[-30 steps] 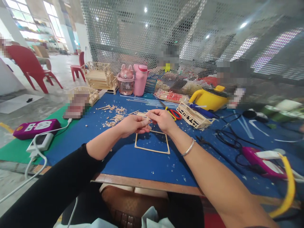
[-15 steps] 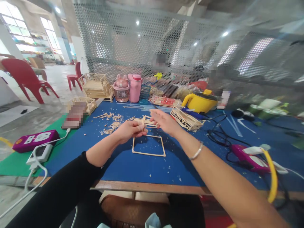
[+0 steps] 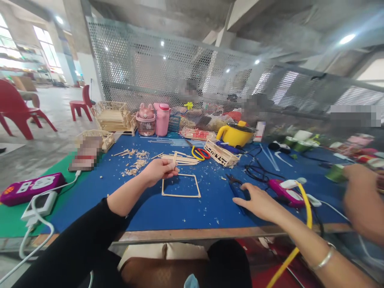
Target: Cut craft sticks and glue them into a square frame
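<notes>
My left hand (image 3: 159, 170) is closed on a short wooden stick (image 3: 175, 158), held upright just above a square frame of thin sticks (image 3: 181, 195) lying on the blue table mat (image 3: 180, 212). My right hand (image 3: 255, 200) lies low on the mat to the right, fingers stretched out and touching black cutting pliers (image 3: 235, 185). A pile of loose sticks (image 3: 181, 159) lies behind the frame. At the far right edge, another person's hand (image 3: 361, 200) is blurred.
Wood chips (image 3: 135, 163), red and yellow scissors (image 3: 201, 153), a lattice piece (image 3: 222, 153), a yellow pot (image 3: 235, 134), pink bottles (image 3: 162, 119) and stick houses (image 3: 114, 116) fill the back. A pink glue gun (image 3: 285, 188) with cables lies right; a purple power strip (image 3: 30, 188) left.
My right hand left the stick and swung right and down to the black pliers. My left hand kept the stick. The view turned right, and another person's hand came in.
</notes>
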Tool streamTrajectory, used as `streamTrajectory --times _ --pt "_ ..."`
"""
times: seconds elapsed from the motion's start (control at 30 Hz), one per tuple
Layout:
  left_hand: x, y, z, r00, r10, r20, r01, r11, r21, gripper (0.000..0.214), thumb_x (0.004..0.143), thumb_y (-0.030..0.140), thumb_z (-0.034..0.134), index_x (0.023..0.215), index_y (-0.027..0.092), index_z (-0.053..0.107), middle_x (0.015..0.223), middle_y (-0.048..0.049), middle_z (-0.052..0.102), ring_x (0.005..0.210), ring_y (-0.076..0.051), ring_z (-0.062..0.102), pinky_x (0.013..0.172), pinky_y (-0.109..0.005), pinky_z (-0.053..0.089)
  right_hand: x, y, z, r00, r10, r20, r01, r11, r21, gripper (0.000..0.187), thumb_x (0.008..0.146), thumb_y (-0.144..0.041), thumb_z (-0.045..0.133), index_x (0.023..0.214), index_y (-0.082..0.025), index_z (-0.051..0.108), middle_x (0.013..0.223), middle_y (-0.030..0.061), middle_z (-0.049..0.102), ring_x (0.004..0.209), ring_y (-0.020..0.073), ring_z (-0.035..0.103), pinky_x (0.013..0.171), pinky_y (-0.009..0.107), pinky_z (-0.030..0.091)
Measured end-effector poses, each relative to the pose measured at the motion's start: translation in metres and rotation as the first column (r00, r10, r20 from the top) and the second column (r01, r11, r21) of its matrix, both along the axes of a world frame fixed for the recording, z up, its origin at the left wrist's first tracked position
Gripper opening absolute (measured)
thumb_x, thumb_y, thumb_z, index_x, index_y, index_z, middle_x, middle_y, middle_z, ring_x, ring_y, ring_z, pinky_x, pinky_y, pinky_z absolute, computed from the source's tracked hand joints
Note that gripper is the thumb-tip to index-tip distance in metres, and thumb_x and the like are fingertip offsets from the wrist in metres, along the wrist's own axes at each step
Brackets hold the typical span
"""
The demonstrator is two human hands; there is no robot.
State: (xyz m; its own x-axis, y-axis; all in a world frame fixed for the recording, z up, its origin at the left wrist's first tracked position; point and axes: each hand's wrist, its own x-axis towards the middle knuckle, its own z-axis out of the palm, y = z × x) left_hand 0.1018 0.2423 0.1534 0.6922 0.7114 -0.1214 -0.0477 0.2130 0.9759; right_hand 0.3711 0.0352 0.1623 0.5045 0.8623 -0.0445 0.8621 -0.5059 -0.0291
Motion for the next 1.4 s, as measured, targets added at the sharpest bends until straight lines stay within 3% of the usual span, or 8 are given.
streamTrajectory --times 0.13,0.47,0.63,0.73,0.83,0.9,1.1,1.4 --pt "0.0 0.001 -0.001 1.0 0.01 -0.002 -0.01 1.0 0.005 0.027 0.065 0.034 0.074 0.075 0.011 0.067 0.073 -0.0053 0.068 0.059 -0.006 0.06 0.056 -0.014 0.047 -0.005 0.009 0.014 1.0 0.022 -0.012 -0.022 1.0 0.019 0.026 0.064 -0.029 0.055 0.087 -0.019 0.051 0.087 0.0086 0.061 0.077 0.0227 0.058 0.065 0.03 0.042" --pt "0.002 0.0 -0.002 1.0 0.007 0.009 -0.007 1.0 0.003 0.025 0.067 0.033 0.073 0.078 0.012 0.067 0.075 -0.0051 0.068 0.06 -0.005 0.059 0.058 -0.014 0.048 0.001 0.011 0.019 0.882 0.11 0.458 -0.098 0.994 -0.049 0.042 0.063 -0.003 0.045 0.103 -0.011 0.052 0.091 0.0169 0.061 0.087 0.0311 0.059 0.068 0.036 0.041" --pt "0.003 0.001 -0.003 1.0 0.021 0.008 -0.021 1.0 -0.007 0.027 0.066 0.035 0.073 0.077 0.012 0.067 0.077 -0.0058 0.068 0.064 -0.006 0.061 0.059 -0.014 0.048 0.014 0.025 0.027 0.986 0.047 -0.157 -0.01 0.974 0.228 0.045 0.068 -0.021 0.048 0.112 -0.015 0.054 0.1 0.0147 0.063 0.09 0.0282 0.06 0.074 0.037 0.046" --pt "0.003 0.001 -0.003 1.0 0.024 0.003 -0.024 1.0 -0.003 0.027 0.067 0.036 0.073 0.077 0.012 0.066 0.078 -0.0061 0.068 0.064 -0.007 0.062 0.058 -0.014 0.048 -0.008 0.047 0.028 0.664 0.217 -0.716 0.07 0.935 0.349 0.031 0.069 -0.027 0.047 0.096 -0.018 0.058 0.084 0.0099 0.064 0.07 0.0213 0.06 0.055 0.031 0.047" --pt "0.004 0.002 -0.002 0.998 0.058 -0.01 -0.058 0.998 -0.016 0.025 0.068 0.034 0.073 0.077 0.012 0.066 0.079 -0.0066 0.068 0.065 -0.007 0.062 0.059 -0.015 0.048 -0.037 0.079 0.03 0.326 0.384 -0.864 0.074 0.901 0.428 0.029 0.062 -0.025 0.059 0.09 -0.02 0.056 0.081 0.0062 0.062 0.066 0.0171 0.058 0.051 0.028 0.046" --pt "0.004 0.002 -0.002 0.997 0.08 -0.012 -0.08 0.996 -0.026 0.024 0.068 0.033 0.073 0.078 0.012 0.066 0.079 -0.0067 0.068 0.066 -0.008 0.063 0.059 -0.015 0.048 -0.05 0.103 0.031 0.259 0.438 -0.861 -0.011 0.893 0.451 0.033 0.058 -0.019 0.06 0.091 -0.02 0.056 0.082 0.0047 0.061 0.068 0.0171 0.058 0.053 0.028 0.047" --pt "0.005 0.002 0.001 0.993 0.115 -0.018 -0.116 0.992 -0.045 0.025 0.069 0.033 0.072 0.078 0.011 0.065 0.077 -0.0055 0.068 0.061 -0.005 0.061 0.056 -0.013 0.047 -0.049 0.132 0.021 0.664 0.652 -0.367 -0.46 0.742 0.488 0.068 0.06 -0.005 0.042 0.126 -0.021 0.047 0.122 0.0082 0.056 0.112 0.0224 0.052 0.098 0.043 0.038" --pt "0.007 -0.002 -0.003 0.998 0.065 -0.023 -0.064 0.998 0.016 0.026 0.07 0.036 0.071 0.084 0.014 0.066 0.08 -0.0048 0.069 0.065 -0.006 0.062 0.061 -0.015 0.049 -0.051 0.11 0.015 0.68 0.721 -0.134 -0.667 0.684 0.297 0.082 0.058 0.001 0.039 0.136 -0.024 0.036 0.14 0.0047 0.04 0.129 0.0211 0.035 0.107 0.04 0.032"
